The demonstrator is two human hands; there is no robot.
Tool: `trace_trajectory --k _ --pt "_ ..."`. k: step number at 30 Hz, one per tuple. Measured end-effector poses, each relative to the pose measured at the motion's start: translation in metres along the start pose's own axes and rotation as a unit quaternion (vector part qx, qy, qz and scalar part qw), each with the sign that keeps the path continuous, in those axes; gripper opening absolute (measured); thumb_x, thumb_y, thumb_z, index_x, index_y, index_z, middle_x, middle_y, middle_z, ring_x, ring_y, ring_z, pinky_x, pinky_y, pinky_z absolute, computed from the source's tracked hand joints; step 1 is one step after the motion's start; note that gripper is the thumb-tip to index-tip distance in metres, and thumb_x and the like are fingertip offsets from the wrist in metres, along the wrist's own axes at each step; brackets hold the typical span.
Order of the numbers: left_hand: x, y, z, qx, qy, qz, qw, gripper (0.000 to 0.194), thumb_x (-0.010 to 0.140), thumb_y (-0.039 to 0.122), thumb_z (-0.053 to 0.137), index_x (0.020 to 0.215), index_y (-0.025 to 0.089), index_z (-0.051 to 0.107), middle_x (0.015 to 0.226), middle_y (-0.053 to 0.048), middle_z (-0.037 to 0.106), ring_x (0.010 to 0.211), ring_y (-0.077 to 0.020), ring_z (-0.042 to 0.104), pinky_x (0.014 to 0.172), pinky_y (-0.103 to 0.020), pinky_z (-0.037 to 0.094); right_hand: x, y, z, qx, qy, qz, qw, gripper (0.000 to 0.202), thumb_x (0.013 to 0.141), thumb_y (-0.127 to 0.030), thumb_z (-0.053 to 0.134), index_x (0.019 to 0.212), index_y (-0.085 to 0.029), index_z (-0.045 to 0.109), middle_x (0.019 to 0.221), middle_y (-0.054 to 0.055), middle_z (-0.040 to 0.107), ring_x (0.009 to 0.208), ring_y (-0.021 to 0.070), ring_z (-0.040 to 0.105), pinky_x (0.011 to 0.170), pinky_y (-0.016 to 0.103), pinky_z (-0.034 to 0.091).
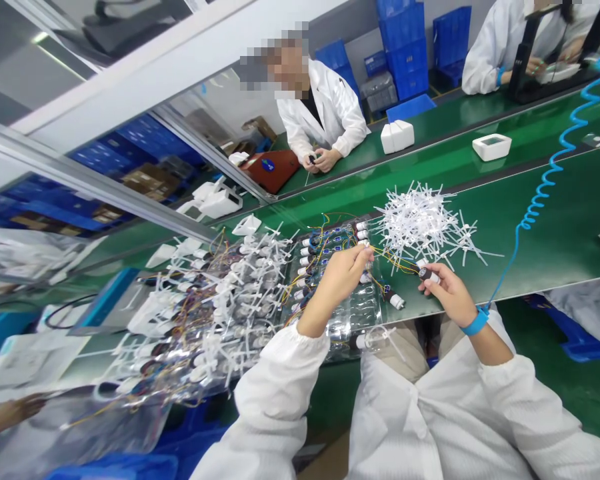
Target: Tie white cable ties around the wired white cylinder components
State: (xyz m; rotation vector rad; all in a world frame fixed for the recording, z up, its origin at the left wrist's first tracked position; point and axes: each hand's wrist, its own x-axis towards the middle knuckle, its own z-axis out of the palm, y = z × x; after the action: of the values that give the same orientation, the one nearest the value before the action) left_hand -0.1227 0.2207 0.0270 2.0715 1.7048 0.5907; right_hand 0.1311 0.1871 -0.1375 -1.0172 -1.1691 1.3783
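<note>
In my right hand point(453, 293) is a small black-and-white cylindrical motor point(429, 274), gripped between thumb and fingers. Yellow and dark wires point(397, 261) run from it to my left hand point(345, 272), which pinches their far end at a small white connector point(367, 246). A similar motor point(394, 298) lies loose on the green bench below the wires. Beside my left hand, a clear plastic tray point(353, 313) bears rows of motors with coiled wires. Just beyond my hands is a heap of white X-shaped plastic pieces point(415, 220).
More wired motors and white pieces point(215, 300) crowd the bench to the left. A coiled blue cord point(545, 180) reaches my right wristband point(475, 322). Across the green conveyor point(350, 183), a co-worker point(325, 113) handles a small dark part. White housings point(491, 147) stand there too.
</note>
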Motion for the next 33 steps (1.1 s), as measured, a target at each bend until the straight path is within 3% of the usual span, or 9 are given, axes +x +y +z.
trace_trajectory --k 3,6,8,12,16,18,22,27,33 --pt "-0.001 0.005 0.006 -0.050 -0.023 -0.006 0.998 0.054 0.113 0.054 0.039 0.089 0.022 0.074 0.078 -0.001 0.075 0.073 -0.0226 0.069 0.078 -0.034 0.051 0.000 -0.002 0.000 -0.018 -0.012 0.005 1.000 0.042 0.097 -0.046 0.071 0.134 -0.025 0.067 0.089 0.002 0.077 0.081 0.0224 0.074 0.083 0.041 0.060" --pt "-0.001 0.020 0.011 -0.103 -0.056 0.017 0.993 0.053 0.114 0.055 0.040 0.096 0.021 0.076 0.084 -0.002 0.075 0.070 -0.0199 0.066 0.076 -0.033 0.052 0.001 -0.005 0.001 -0.022 -0.022 -0.018 0.999 0.046 0.093 -0.044 0.076 0.135 -0.027 0.069 0.101 0.003 0.075 0.089 0.0223 0.072 0.086 0.038 0.060" --pt "0.002 0.033 0.015 -0.137 -0.084 0.052 0.986 0.051 0.114 0.054 0.042 0.100 0.020 0.077 0.090 -0.003 0.076 0.075 -0.0195 0.066 0.077 -0.032 0.053 0.002 -0.008 0.001 -0.044 -0.017 -0.039 0.998 0.036 0.088 -0.043 0.081 0.120 -0.026 0.073 0.106 0.004 0.074 0.095 0.0230 0.069 0.087 0.037 0.058" --pt "0.011 0.057 0.023 -0.196 -0.135 0.108 0.965 0.047 0.115 0.051 0.044 0.109 0.020 0.078 0.100 -0.006 0.076 0.079 -0.0193 0.066 0.080 -0.033 0.055 0.002 -0.015 0.001 -0.096 -0.010 -0.057 0.994 0.026 0.089 -0.045 0.085 0.089 -0.024 0.069 0.091 0.002 0.070 0.088 0.0233 0.065 0.088 0.039 0.055" --pt "0.020 0.076 0.035 -0.240 -0.162 0.124 0.949 0.054 0.116 0.058 0.041 0.112 0.020 0.079 0.088 -0.004 0.069 0.079 -0.0202 0.065 0.080 -0.034 0.056 0.004 -0.019 0.002 -0.030 -0.009 -0.058 0.998 0.034 0.085 -0.051 0.089 0.095 -0.024 0.070 0.103 0.004 0.075 0.099 0.0261 0.069 0.101 0.044 0.057" --pt "0.023 0.082 0.043 -0.269 -0.162 0.131 0.940 0.062 0.116 0.065 0.037 0.113 0.020 0.079 0.081 -0.003 0.062 0.078 -0.0202 0.064 0.078 -0.034 0.055 0.005 -0.019 0.002 0.026 -0.004 -0.031 0.999 0.041 0.082 -0.055 0.093 0.096 -0.025 0.069 0.097 0.002 0.073 0.093 0.0244 0.069 0.096 0.044 0.061" --pt "0.027 0.086 0.058 -0.307 -0.156 0.145 0.927 0.073 0.111 0.078 0.035 0.114 0.020 0.079 0.080 -0.002 0.057 0.077 -0.0201 0.061 0.076 -0.035 0.055 0.007 -0.015 0.001 0.117 -0.004 0.018 0.993 0.049 0.077 -0.060 0.097 0.100 -0.026 0.071 0.099 0.002 0.072 0.090 0.0230 0.070 0.080 0.040 0.069" --pt "0.027 0.082 0.064 -0.300 -0.156 0.134 0.931 0.078 0.110 0.081 0.030 0.117 0.020 0.078 0.086 -0.005 0.064 0.082 -0.0217 0.064 0.077 -0.035 0.056 0.009 -0.008 0.001 0.132 0.016 0.037 0.990 0.049 0.076 -0.061 0.098 0.100 -0.024 0.076 0.102 0.004 0.076 0.095 0.0251 0.074 0.086 0.044 0.072" --pt "0.018 0.069 0.059 -0.208 -0.132 0.144 0.958 0.046 0.115 0.057 0.049 0.128 0.020 0.073 0.126 -0.012 0.077 0.119 -0.0277 0.071 0.111 -0.043 0.055 0.009 0.000 0.000 0.112 0.058 0.022 0.992 0.049 0.077 -0.064 0.096 0.100 -0.024 0.079 0.093 0.003 0.075 0.092 0.0259 0.072 0.091 0.047 0.070"
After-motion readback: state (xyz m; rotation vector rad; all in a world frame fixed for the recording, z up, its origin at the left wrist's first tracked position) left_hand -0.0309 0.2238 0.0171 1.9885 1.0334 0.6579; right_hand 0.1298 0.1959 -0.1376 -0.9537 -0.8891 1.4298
